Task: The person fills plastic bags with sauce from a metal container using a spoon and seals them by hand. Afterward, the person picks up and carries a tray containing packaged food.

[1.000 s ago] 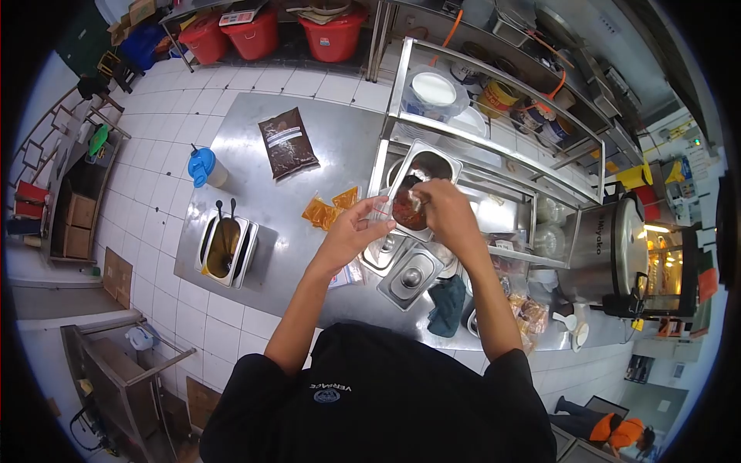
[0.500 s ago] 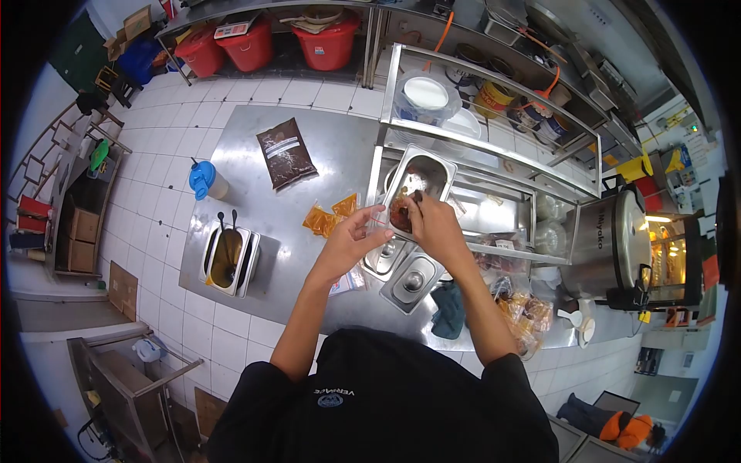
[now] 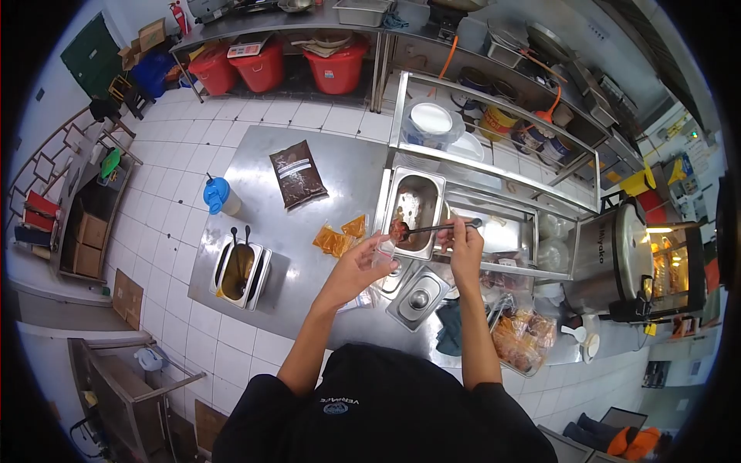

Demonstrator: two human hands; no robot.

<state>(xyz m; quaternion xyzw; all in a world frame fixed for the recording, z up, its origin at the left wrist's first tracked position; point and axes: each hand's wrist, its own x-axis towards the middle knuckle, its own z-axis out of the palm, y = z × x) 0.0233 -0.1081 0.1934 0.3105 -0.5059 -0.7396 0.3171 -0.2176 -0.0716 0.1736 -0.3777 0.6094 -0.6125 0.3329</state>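
Reading "Miyako" on the cooker (image 3: pixel 606 247), right of the steel pan (image 3: pixel 443 212); "VERSACE" on the black shirt (image 3: pixel 370 432), below it. Pinching a black spoon (image 3: pixel 431 228) over the pan with the right hand's (image 3: pixel 465 251) bent fingers; grasping, seemingly, a clear plastic cup (image 3: pixel 384 249) by its lower-left corner in the left hand's (image 3: pixel 349 272) curved fingers.

Clear plastic (image 3: pixel 384 250) partly hidden by left hand (image 3: pixel 355 272); shirt (image 3: pixel 386 413) cut off below

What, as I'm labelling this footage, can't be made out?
In the head view:
Clear plastic in the left hand: bag or cup, too small to tell.
Print on the dark packet: too small to read.
Anything under the lower steel lid: hidden by it.
Person in orange: cut off by the bottom edge.
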